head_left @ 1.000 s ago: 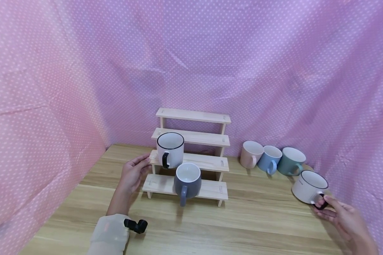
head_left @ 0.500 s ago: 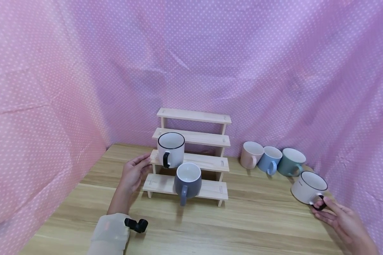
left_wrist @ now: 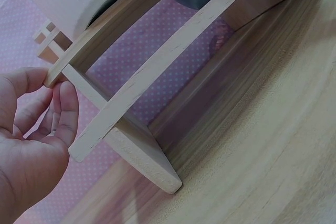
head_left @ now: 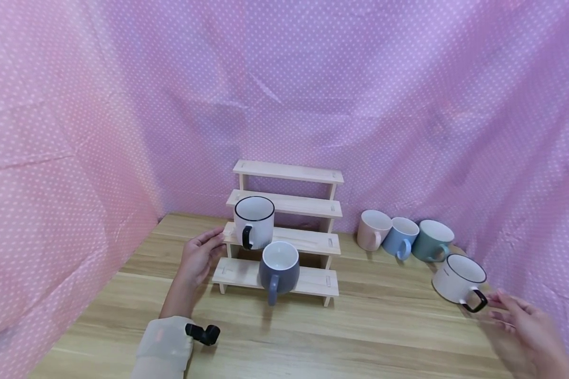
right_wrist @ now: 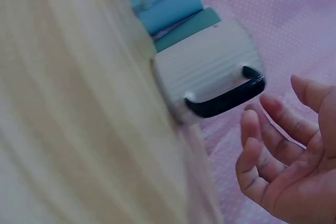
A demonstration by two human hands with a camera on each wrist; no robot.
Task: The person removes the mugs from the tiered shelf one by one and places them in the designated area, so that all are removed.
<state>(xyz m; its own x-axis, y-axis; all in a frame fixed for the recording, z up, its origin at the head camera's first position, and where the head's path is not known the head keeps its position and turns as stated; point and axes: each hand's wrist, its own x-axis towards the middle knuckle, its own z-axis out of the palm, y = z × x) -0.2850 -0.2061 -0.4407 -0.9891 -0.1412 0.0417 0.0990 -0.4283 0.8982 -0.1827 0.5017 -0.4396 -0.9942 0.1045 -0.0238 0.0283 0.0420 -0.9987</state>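
Observation:
My left hand [head_left: 197,258] pinches the left end of a step of the wooden stepped rack [head_left: 308,240]; in the left wrist view the thumb and fingertips meet the board's end [left_wrist: 54,75]. On that step stands a white mug with a black rim and black handle [head_left: 261,226]. A grey-blue mug [head_left: 284,276] sits on the lowest step, its handle facing me. At the right, a second white mug [head_left: 455,281] with a black handle stands on the table. Just beside that handle is my right hand [head_left: 526,321], fingers loosely bent and apart from the mug [right_wrist: 210,61].
A pink mug [head_left: 371,234], a light blue mug [head_left: 398,239] and a green mug [head_left: 429,245] stand in a row on the wooden table [head_left: 370,326], near the back. A pink dotted cloth [head_left: 294,79] hangs behind and along both sides.
My right hand has let go of the white mug's black handle and moved slightly away to the right. The left hand, the rack and the mugs on it stay as they were.

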